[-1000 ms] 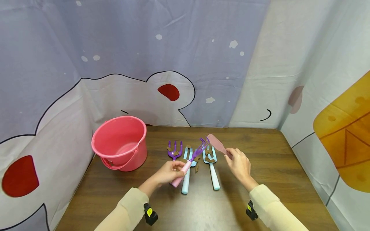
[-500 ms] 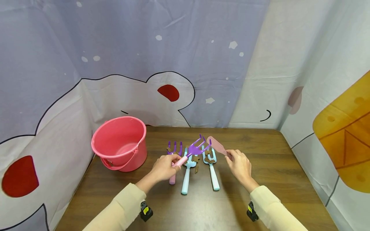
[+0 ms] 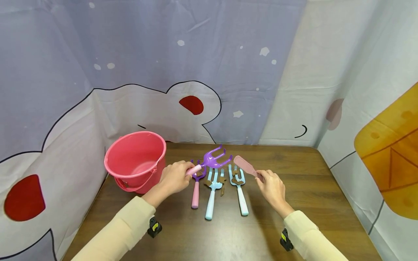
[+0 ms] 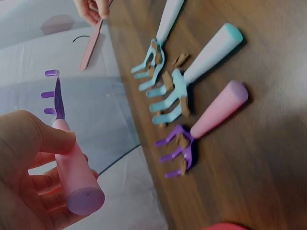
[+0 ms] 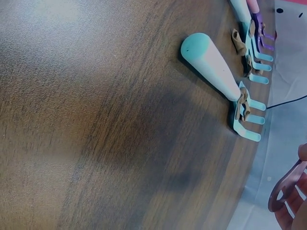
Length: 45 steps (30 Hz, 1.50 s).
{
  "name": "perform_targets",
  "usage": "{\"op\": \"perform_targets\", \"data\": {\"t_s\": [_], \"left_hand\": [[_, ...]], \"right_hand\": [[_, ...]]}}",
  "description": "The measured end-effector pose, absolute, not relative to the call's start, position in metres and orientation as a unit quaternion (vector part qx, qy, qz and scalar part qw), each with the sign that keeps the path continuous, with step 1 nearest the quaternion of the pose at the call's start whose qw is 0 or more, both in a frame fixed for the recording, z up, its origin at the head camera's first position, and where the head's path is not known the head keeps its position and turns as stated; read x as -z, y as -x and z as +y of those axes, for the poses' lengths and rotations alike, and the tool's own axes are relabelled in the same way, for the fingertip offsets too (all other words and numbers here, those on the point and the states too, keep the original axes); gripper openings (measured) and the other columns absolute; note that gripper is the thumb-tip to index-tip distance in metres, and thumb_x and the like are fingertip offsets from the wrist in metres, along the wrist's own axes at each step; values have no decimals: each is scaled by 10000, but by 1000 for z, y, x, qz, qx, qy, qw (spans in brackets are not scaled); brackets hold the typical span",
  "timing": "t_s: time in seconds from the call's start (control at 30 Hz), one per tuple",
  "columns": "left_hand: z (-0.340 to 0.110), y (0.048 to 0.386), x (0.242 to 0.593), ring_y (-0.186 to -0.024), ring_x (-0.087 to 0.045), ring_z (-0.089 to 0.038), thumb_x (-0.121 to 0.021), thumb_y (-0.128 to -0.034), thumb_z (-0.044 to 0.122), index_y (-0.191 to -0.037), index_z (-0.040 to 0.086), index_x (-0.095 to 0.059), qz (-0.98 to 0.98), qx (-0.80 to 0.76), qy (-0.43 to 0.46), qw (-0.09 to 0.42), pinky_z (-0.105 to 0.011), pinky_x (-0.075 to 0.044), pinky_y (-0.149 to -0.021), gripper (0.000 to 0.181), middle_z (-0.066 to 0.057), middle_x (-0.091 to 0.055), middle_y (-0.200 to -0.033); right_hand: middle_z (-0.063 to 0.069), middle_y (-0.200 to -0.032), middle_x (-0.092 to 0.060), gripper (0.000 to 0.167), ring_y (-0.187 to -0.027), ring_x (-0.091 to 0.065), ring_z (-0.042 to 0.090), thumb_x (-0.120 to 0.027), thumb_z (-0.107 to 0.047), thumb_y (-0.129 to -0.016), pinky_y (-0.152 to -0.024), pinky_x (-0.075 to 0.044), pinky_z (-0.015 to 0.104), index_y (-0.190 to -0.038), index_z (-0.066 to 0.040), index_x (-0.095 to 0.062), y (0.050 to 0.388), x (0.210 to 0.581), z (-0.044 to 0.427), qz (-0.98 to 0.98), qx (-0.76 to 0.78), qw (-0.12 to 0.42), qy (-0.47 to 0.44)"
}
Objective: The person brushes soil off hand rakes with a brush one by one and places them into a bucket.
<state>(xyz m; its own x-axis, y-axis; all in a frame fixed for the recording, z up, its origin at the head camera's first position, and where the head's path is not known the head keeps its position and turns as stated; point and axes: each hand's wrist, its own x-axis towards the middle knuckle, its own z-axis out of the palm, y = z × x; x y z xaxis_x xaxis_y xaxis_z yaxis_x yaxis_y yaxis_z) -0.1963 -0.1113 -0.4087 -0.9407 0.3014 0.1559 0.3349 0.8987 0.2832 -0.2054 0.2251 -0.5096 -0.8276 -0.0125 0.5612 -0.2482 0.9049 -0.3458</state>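
Wearing: I see a cream left sleeve [image 3: 117, 228] and a cream right sleeve [image 3: 311, 233], with a small black device [image 3: 155, 227] under each wrist.
Left hand [image 3: 174, 176]: thumb and fingers closed about the pink handle of the raised fork [image 3: 210, 160].
Right hand [image 3: 271, 187]: gripping the narrow end of the pink flat tool [image 3: 245, 165]; my right-wrist view catches only part of this hand, at its border.
Lying forks: three on the brown table [image 3: 294, 181], handles toward the person; from left, a purple fork [image 3: 195, 195] with pink handle, a middle blue fork [image 3: 210, 203] and a right blue fork [image 3: 242, 199].
Brown pieces [image 3: 237, 182]: on the tines of all three, some beside the middle one.
Raised fork: off the table, purple tines pointing away and rightward.
Pink flat tool: also raised, blade angled away and leftward.
Pink bucket [image 3: 155, 183]: upright on the table's left, just beside the left hand in my head view.
Backdrop [image 3: 228, 54]: printed cloth behind the table.
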Motion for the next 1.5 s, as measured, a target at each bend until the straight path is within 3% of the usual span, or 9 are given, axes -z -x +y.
{"op": "perform_targets", "data": {"t_s": [0.27,0.77,1.3,1.5], "left_hand": [[-131,208,394,-647,-535,-186,-692,-758,157,-1041,151,-663,-981,115,148,55,-321,-431,-518,284,-30,-620,-830],[-181,233,371,-681,-551,-273,-625,-776,155,-1102,112,-613,-991,113,60,34,-375,-414,-511,330,-89,-603,-861],[-232,231,360,-599,-503,-253,-622,-761,129,-1138,42,-576,-991,129,23,16,-337,-398,-467,390,-145,-590,-860],[-250,229,359,-674,-529,-288,-601,-758,126,-1123,40,-589,-992,122,11,19,-385,-415,-522,376,-154,-606,-872]], "right_hand": [[39,-847,-667,211,-730,-611,268,-753,-153,-723,-577,-476,446,-929,-152,-708,204,511,227,-935,-204,280,-76],[31,-831,-660,222,-704,-597,255,-756,-147,-712,-560,-470,440,-929,-152,-710,204,514,228,-933,-202,284,-87],[33,-835,-664,223,-701,-601,254,-757,-151,-711,-553,-473,440,-929,-154,-709,204,515,227,-935,-198,281,-91],[31,-831,-664,221,-701,-601,251,-760,-146,-709,-555,-475,437,-924,-147,-708,204,516,226,-933,-198,286,-92]]}}
